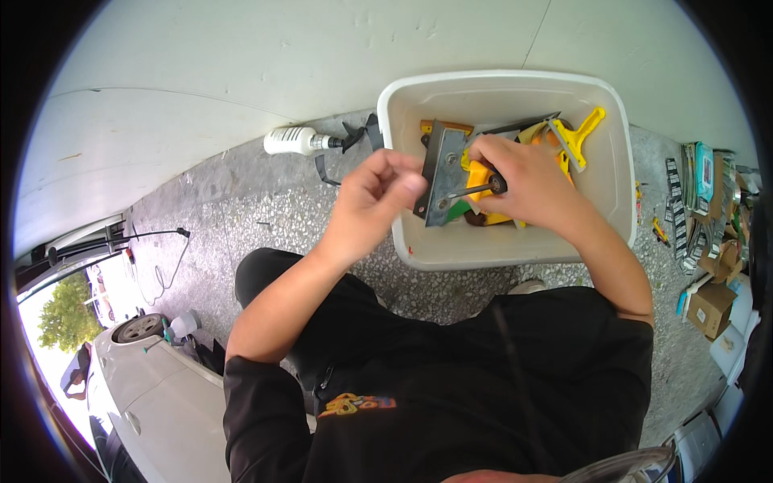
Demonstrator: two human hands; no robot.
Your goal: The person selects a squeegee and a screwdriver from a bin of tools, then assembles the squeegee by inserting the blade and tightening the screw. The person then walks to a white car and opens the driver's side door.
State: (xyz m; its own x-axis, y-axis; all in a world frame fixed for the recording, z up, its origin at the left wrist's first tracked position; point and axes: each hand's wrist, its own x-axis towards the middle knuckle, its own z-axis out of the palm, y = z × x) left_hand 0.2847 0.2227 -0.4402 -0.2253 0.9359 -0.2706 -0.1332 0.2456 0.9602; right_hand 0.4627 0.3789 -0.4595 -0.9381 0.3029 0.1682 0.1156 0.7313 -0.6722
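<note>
Left hand [377,193] pinches a metal plate [442,173]; at its 3 o'clock, right hand [519,181] grips a screwdriver [481,188] (over a white tub [515,249]).

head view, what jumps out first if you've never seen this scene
Both hands meet over a white plastic tub on the speckled floor: the left hand pinches a grey metal plate, while the right hand grips a dark-handled tool against it. Bright yellow tools lie in the tub behind them.
</note>
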